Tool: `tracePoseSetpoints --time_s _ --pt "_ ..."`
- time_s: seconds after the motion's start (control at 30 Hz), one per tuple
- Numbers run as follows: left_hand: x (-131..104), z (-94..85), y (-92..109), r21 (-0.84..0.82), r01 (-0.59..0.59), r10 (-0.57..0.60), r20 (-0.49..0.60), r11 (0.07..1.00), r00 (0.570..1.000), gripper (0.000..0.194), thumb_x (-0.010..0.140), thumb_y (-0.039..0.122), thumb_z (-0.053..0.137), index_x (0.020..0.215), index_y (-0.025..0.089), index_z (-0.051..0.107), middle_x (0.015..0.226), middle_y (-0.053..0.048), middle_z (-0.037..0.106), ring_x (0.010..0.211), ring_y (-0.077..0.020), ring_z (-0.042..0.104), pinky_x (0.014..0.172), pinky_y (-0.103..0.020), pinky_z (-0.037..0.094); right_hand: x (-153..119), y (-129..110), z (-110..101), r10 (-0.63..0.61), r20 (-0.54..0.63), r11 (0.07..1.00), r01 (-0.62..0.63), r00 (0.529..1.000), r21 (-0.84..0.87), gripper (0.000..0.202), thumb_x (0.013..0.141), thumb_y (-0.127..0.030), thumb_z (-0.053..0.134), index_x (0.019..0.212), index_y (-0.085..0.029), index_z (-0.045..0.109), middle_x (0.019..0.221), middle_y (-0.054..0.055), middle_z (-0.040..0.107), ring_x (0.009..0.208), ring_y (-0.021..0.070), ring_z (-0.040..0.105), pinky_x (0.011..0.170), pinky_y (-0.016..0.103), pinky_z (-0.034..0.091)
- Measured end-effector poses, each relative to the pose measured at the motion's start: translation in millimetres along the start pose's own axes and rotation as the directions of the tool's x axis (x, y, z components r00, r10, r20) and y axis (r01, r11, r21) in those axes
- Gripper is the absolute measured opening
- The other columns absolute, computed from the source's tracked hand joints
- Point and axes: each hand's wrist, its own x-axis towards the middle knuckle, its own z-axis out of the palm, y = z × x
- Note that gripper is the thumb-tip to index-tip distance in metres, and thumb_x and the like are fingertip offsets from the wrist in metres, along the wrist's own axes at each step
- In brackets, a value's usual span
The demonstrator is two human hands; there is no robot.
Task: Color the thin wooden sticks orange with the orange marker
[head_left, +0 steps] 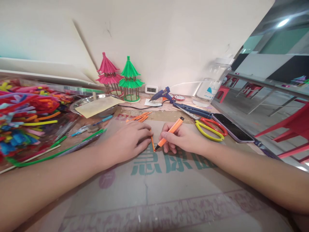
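In my right hand (177, 137) is an orange marker (172, 131), slanted with its dark tip down. The tip touches the lower end of a thin orange stick (152, 142). My left hand (130, 138) lies palm down on the covered table, its fingertips curled against that stick and pressing on it. Just beyond the left fingers is a small pile of similar orange sticks (142, 117). Both hands rest on a clear sheet over a printed cardboard surface (154, 190).
Bundles of pipe cleaners (26, 112) fill the left. Behind are a metal bowl (79, 104), a pink pagoda (109, 75), a green pagoda (130, 80), a small clock (151, 89) and a glue gun (161, 94). Scissors (210, 129), a phone (231, 127) and a bottle (210, 83) stand right.
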Motion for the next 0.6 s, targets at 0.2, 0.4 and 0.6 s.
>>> tracePoseSetpoints --time_s 0.2,0.4,0.6 --pt "-0.3 0.2 -0.4 -0.008 0.009 -0.009 0.012 1.000 1.000 0.027 0.101 0.028 0.047 0.109 0.019 0.071 0.119 -0.009 0.068 0.105 -0.0260 0.065 0.093 -0.044 0.050 1.6 0.9 0.7 -0.009 -0.048 1.000 0.007 0.999 -0.025 0.017 0.098 -0.031 0.051 0.084 -0.021 0.050 0.062 -0.003 0.067 0.041 0.0073 0.052 0.041 0.018 0.041" --pt "0.2 0.3 -0.3 -0.004 0.008 -0.008 0.008 1.000 1.000 0.027 0.101 0.028 0.046 0.110 0.019 0.070 0.118 -0.009 0.068 0.106 -0.0253 0.065 0.093 -0.044 0.050 2.3 0.3 -0.5 -0.002 -0.020 1.000 0.001 1.000 -0.021 0.018 0.098 -0.031 0.051 0.083 -0.021 0.051 0.061 -0.002 0.068 0.041 0.0074 0.052 0.042 0.018 0.041" --pt "0.8 -0.4 1.0 -0.005 -0.002 0.002 0.002 1.000 1.000 0.026 0.101 0.027 0.047 0.108 0.018 0.070 0.117 -0.009 0.068 0.104 -0.0254 0.065 0.091 -0.043 0.050 1.9 -1.6 -0.4 0.005 0.004 1.000 -0.005 1.000 -0.012 0.020 0.096 -0.033 0.054 0.081 -0.020 0.052 0.060 -0.002 0.068 0.041 0.0073 0.052 0.041 0.017 0.040"
